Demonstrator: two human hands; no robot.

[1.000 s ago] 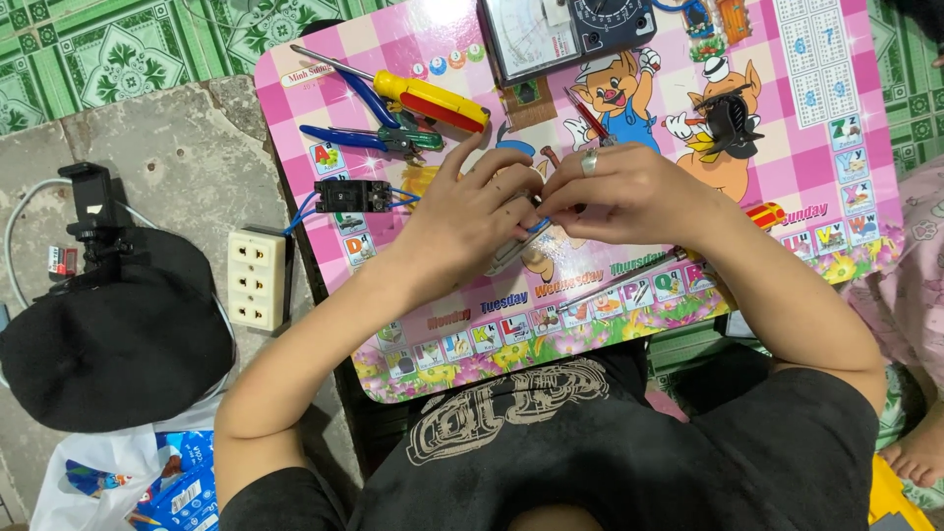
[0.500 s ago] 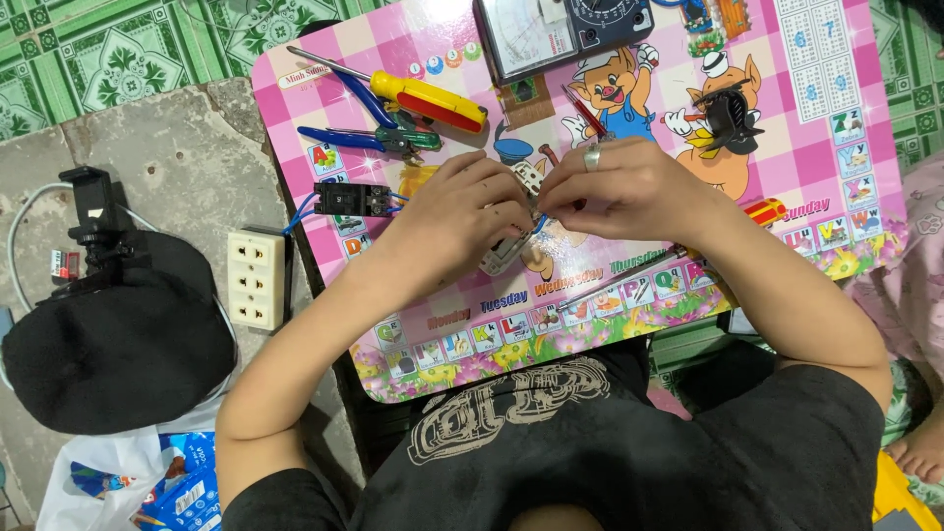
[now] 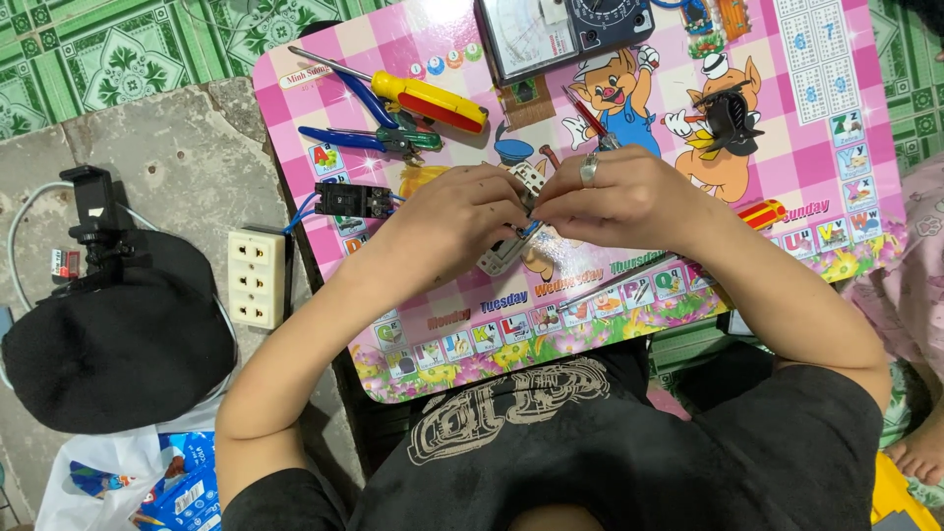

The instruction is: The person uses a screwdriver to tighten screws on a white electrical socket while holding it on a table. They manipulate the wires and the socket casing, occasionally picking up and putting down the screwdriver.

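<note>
Pink checkered kids' table [image 3: 806, 187] fills centre and upper right of frame, cartoon pigs printed on it. Black bag [image 3: 118, 344] at left on grey concrete, with a black phone clamp [image 3: 93, 211] standing on its upper edge. Analog multimeter [image 3: 560, 29] at top centre, cut off by the frame edge. White triple socket block [image 3: 256, 278] lies on the floor just left of the table edge.

Left hand [image 3: 457, 221] and right hand [image 3: 629, 197] meet at frame centre, fingertips pinched together over a small white switch part [image 3: 506, 251]. Both hands curl closed around it; fingers cover most of it, so the exact grip cannot be told. A ring sits on one right-hand finger. The visible part of the switch runs diagonally, lower left to upper right, its lower-left end poking out below the left hand and resting on or just above the tabletop. A short blue wire [image 3: 531, 228] shows between the fingertips.

Yellow-and-red screwdriver [image 3: 423, 98] lies upper left of the hands, tip pointing to upper left. Blue-handled pliers [image 3: 374, 138] just below it, handles to the left. Black breaker [image 3: 354, 200] sits left of the left hand, near the table edge, with blue leads. Black clip-like part [image 3: 730, 116] upper right of the hands. None of these block the hands.
</note>
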